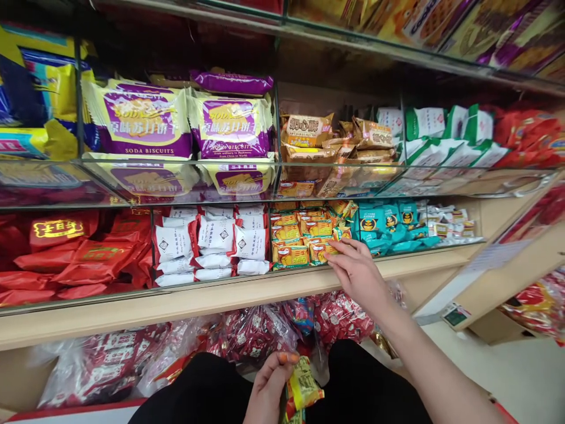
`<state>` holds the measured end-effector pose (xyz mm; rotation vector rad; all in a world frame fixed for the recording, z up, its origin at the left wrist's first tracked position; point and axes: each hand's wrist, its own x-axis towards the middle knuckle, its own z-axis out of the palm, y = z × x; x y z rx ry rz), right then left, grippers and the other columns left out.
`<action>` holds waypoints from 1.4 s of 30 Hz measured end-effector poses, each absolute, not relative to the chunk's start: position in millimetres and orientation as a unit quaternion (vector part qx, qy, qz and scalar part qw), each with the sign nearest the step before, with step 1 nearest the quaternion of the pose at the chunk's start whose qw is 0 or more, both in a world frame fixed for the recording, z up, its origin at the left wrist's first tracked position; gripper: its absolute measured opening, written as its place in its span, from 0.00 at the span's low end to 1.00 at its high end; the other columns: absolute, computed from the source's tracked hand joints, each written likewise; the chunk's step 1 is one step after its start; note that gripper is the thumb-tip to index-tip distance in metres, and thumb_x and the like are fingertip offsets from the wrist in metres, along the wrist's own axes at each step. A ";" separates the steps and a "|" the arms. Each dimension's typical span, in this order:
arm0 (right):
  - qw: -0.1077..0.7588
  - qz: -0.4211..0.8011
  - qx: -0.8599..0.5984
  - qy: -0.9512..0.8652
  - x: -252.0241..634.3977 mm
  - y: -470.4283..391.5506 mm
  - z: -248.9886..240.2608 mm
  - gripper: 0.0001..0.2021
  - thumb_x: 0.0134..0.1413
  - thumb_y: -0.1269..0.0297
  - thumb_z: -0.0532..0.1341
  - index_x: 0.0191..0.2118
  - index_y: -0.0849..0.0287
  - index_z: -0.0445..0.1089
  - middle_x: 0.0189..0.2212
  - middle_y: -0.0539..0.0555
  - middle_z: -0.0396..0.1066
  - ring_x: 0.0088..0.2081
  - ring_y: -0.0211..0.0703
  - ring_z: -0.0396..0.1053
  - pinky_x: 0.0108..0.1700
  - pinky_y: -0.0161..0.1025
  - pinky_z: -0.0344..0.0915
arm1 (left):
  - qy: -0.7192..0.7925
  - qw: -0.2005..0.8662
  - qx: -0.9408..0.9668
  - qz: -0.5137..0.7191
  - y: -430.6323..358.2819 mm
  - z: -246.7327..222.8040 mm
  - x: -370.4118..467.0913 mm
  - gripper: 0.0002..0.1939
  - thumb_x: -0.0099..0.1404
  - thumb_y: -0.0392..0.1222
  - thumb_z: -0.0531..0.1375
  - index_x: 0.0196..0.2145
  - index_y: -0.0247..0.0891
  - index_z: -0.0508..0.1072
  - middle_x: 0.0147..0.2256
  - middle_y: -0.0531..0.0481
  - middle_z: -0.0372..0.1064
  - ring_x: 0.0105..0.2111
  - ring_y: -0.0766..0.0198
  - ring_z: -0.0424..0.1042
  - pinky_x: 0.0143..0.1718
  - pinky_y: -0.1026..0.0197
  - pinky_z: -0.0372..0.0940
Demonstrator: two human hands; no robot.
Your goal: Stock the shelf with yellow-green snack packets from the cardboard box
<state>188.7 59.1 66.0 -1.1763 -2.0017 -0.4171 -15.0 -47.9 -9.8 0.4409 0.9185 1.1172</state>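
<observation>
My left hand [270, 386], low between my knees, is closed on a small yellow snack packet [303, 386]; part of another packet shows beneath it. Up at the lower shelf, my right hand [356, 268] reaches to the front right of a compartment of yellow-and-green snack packets [289, 254]. Its fingers are stretched out and slightly apart, with the tips at or against a packet [318, 250] in the front row. Whether they grip it I cannot tell for sure, but nothing is seen held between them.
White-and-red packets [212, 235] lie left of that compartment, teal packets [383, 221] to its right. Glass dividers and a wooden shelf edge [247, 288] border them. Purple soda biscuit packs [141, 121] stand above. Plastic bags of red packets [260, 330] sit below.
</observation>
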 end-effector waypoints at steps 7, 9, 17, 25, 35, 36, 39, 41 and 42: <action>0.373 -0.181 -0.461 -0.785 186.7 52.8 58.9 0.11 0.54 0.71 0.54 0.39 0.59 0.72 0.49 0.59 0.66 0.53 0.53 0.55 0.51 0.55 0.60 | 0.406 0.734 0.200 0.506 -49.2 -12.2 -16.7 0.10 0.40 0.42 0.69 0.22 0.36 0.75 0.22 0.54 0.70 0.25 0.67 0.68 0.28 0.67 0.62; 0.402 -0.184 -0.463 -0.768 186.1 52.2 56.8 0.11 0.54 0.71 0.53 0.40 0.60 0.70 0.51 0.61 0.63 0.54 0.53 0.54 0.52 0.56 0.58 | 0.391 0.742 0.195 0.508 -49.5 -14.5 -16.9 0.11 0.40 0.42 0.69 0.23 0.36 0.75 0.23 0.54 0.71 0.26 0.67 0.69 0.29 0.67 0.63; 0.497 0.028 -0.524 -0.691 160.0 4.3 45.2 0.07 0.54 0.64 0.55 0.38 0.58 0.68 0.42 0.60 0.67 0.46 0.51 0.63 0.48 0.52 0.61 | 0.390 0.710 0.217 0.544 -51.9 -4.6 -19.8 0.14 0.47 0.42 0.67 0.33 0.40 0.72 0.26 0.55 0.71 0.26 0.66 0.70 0.28 0.66 0.65; 0.388 0.639 -0.449 -0.489 114.0 -59.9 11.6 0.15 0.47 0.56 0.62 0.39 0.58 0.69 0.28 0.50 0.68 0.27 0.36 0.65 0.23 0.30 0.63 | 0.406 0.561 0.384 0.611 -55.9 -7.0 -24.8 0.32 0.50 0.37 0.65 0.51 0.51 0.59 0.49 0.49 0.63 0.42 0.61 0.69 0.41 0.63 0.65; 0.491 0.459 -0.479 -0.565 126.4 -55.1 -0.7 0.11 0.47 0.60 0.62 0.39 0.55 0.71 0.40 0.55 0.68 0.42 0.45 0.67 0.42 0.40 0.67 | 0.451 0.486 0.574 0.481 -53.8 -3.8 -25.2 0.07 0.54 0.39 0.62 0.33 0.40 0.77 0.31 0.47 0.73 0.33 0.58 0.70 0.36 0.61 0.64; 0.500 0.434 -0.470 -0.584 126.4 -55.3 -2.4 0.10 0.48 0.62 0.62 0.38 0.55 0.72 0.41 0.56 0.68 0.44 0.47 0.66 0.44 0.41 0.66 | 0.452 0.470 0.584 0.484 -53.4 -2.9 -25.6 0.08 0.54 0.39 0.62 0.34 0.40 0.77 0.32 0.46 0.73 0.33 0.58 0.70 0.37 0.61 0.64; 0.538 0.394 -0.436 -0.605 124.4 -57.5 -6.8 0.11 0.49 0.67 0.61 0.42 0.51 0.70 0.44 0.55 0.67 0.49 0.47 0.64 0.48 0.43 0.65 | 0.446 0.444 0.603 0.491 -51.6 -2.1 -27.5 0.09 0.55 0.38 0.61 0.36 0.42 0.77 0.33 0.46 0.73 0.35 0.57 0.71 0.37 0.60 0.65; 0.550 0.382 -0.421 -0.612 122.6 -60.5 -8.6 0.14 0.50 0.70 0.60 0.44 0.49 0.68 0.44 0.54 0.67 0.48 0.47 0.65 0.48 0.44 0.66 | 0.439 0.437 0.612 0.492 -50.7 -2.6 -29.0 0.11 0.55 0.37 0.61 0.37 0.43 0.77 0.34 0.46 0.73 0.36 0.57 0.71 0.38 0.60 0.65; 0.553 0.374 -0.416 -0.617 121.9 -62.3 -8.9 0.15 0.51 0.71 0.59 0.44 0.48 0.67 0.44 0.54 0.68 0.48 0.46 0.66 0.47 0.44 0.67 | 0.437 0.437 0.614 0.491 -50.6 -3.2 -29.5 0.11 0.55 0.36 0.61 0.37 0.44 0.77 0.34 0.46 0.72 0.36 0.57 0.71 0.38 0.60 0.65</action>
